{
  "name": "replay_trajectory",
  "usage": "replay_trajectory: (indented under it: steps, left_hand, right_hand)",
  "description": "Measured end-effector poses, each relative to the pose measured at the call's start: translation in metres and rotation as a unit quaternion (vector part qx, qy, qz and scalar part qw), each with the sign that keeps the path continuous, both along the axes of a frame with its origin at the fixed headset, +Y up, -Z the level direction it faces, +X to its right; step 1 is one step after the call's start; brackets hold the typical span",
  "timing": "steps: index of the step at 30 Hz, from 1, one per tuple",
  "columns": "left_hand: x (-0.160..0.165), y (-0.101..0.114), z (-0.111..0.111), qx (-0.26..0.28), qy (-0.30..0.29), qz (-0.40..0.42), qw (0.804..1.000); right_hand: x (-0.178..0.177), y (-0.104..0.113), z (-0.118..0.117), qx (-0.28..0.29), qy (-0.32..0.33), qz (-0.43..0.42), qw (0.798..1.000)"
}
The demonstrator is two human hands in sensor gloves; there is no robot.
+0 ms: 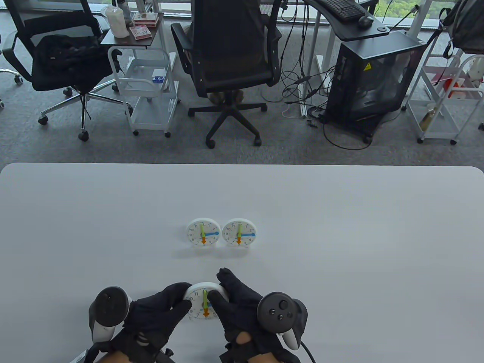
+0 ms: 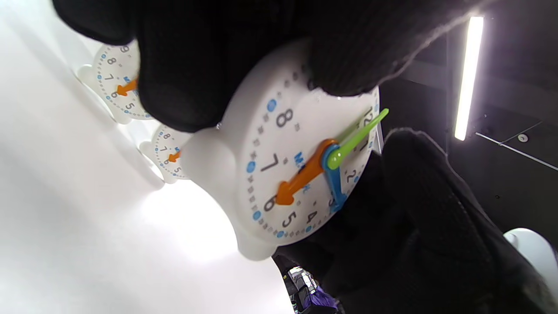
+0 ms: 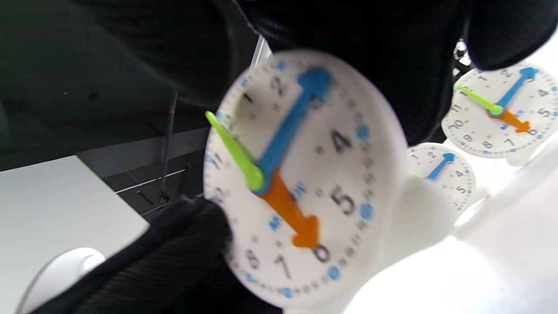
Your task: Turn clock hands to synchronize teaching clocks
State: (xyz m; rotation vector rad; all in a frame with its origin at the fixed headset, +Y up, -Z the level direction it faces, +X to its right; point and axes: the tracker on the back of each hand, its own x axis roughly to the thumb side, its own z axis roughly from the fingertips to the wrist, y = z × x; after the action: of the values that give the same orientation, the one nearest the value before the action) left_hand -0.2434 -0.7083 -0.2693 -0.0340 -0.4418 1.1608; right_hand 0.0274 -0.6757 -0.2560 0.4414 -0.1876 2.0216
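three clocks: one (image 1: 204,304) near, two side by side farther back (image 1: 203,232) (image 1: 239,231). each clock carries three pointers: one green, one blue, one orange. two gloved hands (image 1: 159,317) (image 1: 242,306), two trackers (image 1: 107,310) (image 1: 281,312), one desk (image 1: 340,245).

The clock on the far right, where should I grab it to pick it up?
Grab the far right clock by its round white rim, fingers coming down from above, one at the front edge and one at the back. Another clock sits close on its left, and the coloured hands on its face turn easily, so keep off them.
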Motion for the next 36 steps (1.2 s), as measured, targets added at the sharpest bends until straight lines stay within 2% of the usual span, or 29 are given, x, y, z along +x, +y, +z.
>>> replay_trajectory:
  steps: [3,7,12,15,23,29,36]
  left_hand:
    - [-0.004,-0.001,-0.003,-0.006,0.002,0.001,1.000]
    - [-0.005,-0.005,-0.008,-0.024,-0.006,-0.009,1.000]
    - [-0.005,-0.012,-0.012,-0.061,-0.023,-0.022,0.998]
    - [-0.006,-0.013,-0.013,-0.062,-0.025,-0.045,0.997]
    - [-0.004,-0.011,-0.011,-0.053,-0.029,-0.073,0.995]
    - [-0.002,-0.007,-0.010,-0.045,-0.033,-0.079,0.995]
    - [-0.001,-0.007,-0.010,-0.058,-0.041,-0.078,0.994]
  right_hand:
    - [0.000,0.003,-0.001,-0.006,0.032,0.037,0.999]
    - [-0.001,0.003,-0.004,0.013,0.039,0.098,0.994]
    - [0.007,-0.001,-0.011,0.011,0.008,0.134,0.991]
    - [0.016,-0.007,-0.019,-0.006,-0.013,0.149,0.989]
    - [0.065,-0.028,-0.062,-0.043,-0.101,0.194,0.975]
    - [0.104,-0.036,-0.106,-0.079,-0.177,0.165,0.967]
    - [0.128,-0.055,-0.147,-0.121,-0.218,0.131,0.960]
